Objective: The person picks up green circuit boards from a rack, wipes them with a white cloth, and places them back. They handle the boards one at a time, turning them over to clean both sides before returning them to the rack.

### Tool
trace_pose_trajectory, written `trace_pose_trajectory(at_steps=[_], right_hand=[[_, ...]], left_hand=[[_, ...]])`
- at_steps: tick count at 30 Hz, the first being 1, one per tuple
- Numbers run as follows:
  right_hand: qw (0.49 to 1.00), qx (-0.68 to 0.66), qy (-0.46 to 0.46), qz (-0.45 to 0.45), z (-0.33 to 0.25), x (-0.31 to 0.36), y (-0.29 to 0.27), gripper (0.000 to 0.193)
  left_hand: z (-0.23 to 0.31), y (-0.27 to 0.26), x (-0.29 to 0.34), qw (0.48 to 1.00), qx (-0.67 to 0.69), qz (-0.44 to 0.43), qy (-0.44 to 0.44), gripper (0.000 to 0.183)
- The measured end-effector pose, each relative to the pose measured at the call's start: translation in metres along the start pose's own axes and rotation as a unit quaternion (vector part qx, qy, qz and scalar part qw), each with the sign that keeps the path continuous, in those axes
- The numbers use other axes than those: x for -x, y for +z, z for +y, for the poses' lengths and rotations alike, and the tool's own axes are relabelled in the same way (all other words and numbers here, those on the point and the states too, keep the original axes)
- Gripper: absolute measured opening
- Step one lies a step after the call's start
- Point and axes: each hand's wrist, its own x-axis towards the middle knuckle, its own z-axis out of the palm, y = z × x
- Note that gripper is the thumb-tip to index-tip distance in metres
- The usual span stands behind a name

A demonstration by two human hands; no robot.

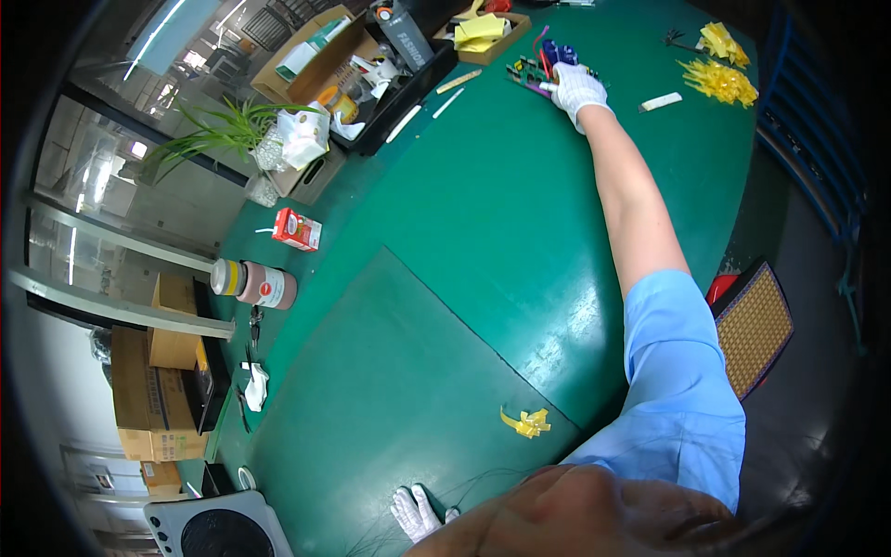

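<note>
My right arm, in a light blue sleeve, stretches far across the green table. My right hand [580,88], in a white glove, is at a small heap of thin coloured items [529,74], some purple, green and black. A red strip and a dark blue bundle [560,53] lie against its fingers. The fingers look curled in, and what they grip is too small to make out. Low in the view, my left hand [418,512], also white-gloved, rests on the table with fingers apart, holding nothing. A yellow ribbon piece [527,422] lies to its right.
Yellow ribbon bundles [722,79] and a white strip [660,102] lie at the far right. Along the left edge stand a black tray [408,107], a plant [227,130], a red drink carton [297,230], a pink jar [267,287] and a fan-like grey box [223,527].
</note>
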Motion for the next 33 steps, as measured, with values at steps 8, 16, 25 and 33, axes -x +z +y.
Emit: trace_pose_trajectory(at_steps=[8,16,25,33], right_hand=[[0.994,0.019,-0.107,-0.005,0.008,0.059,-0.013,0.052],[0.985,-0.009,-0.160,0.068,0.005,0.174,-0.002,0.038],[0.956,-0.214,-0.199,-0.009,-0.037,0.329,-0.054,0.054],[0.916,-0.167,-0.361,-0.044,-0.154,0.543,-0.049,0.049]], left_hand=[[0.046,-0.072,-0.036,0.995,0.092,0.018,-0.027,0.082],[0.045,-0.071,-0.032,0.990,0.095,0.097,-0.028,0.068],[0.046,-0.068,-0.021,0.967,0.169,0.190,0.018,0.060],[0.021,-0.063,-0.017,0.869,0.452,0.199,-0.027,0.063]])
